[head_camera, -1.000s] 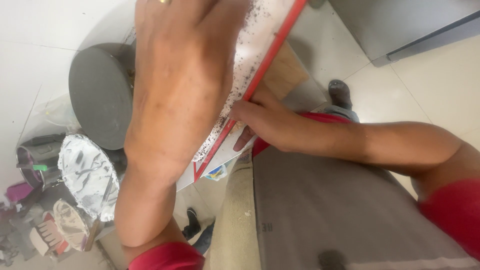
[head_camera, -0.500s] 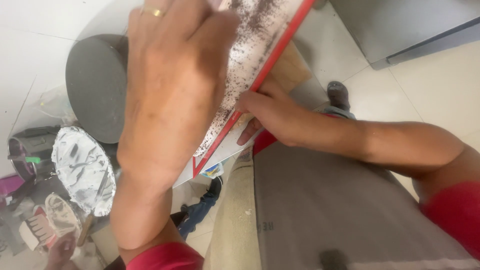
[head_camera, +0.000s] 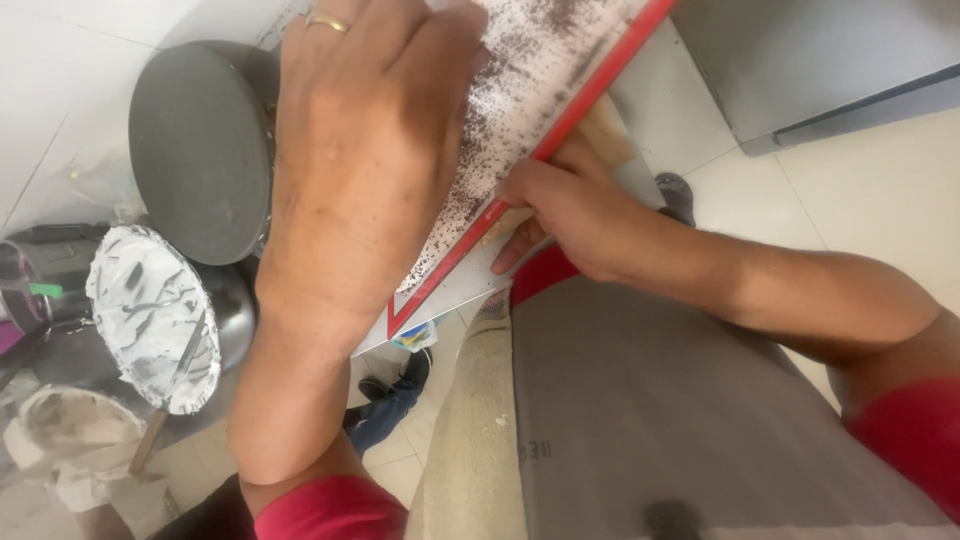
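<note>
Since a moment ago the left hand (head_camera: 360, 170) has slid lower across the speckled white board (head_camera: 520, 110), so its ringed finger now shows at the top edge of the view. It lies flat, fingers spread, pressing the board down. The right hand (head_camera: 570, 215) pinches the board's red edge (head_camera: 560, 135) from below, fingers curled on it. The board slants over the end of a grey slab (head_camera: 650, 400). Below left sit a round dark lid (head_camera: 200, 150) and a paint-smeared bucket (head_camera: 155, 315).
</note>
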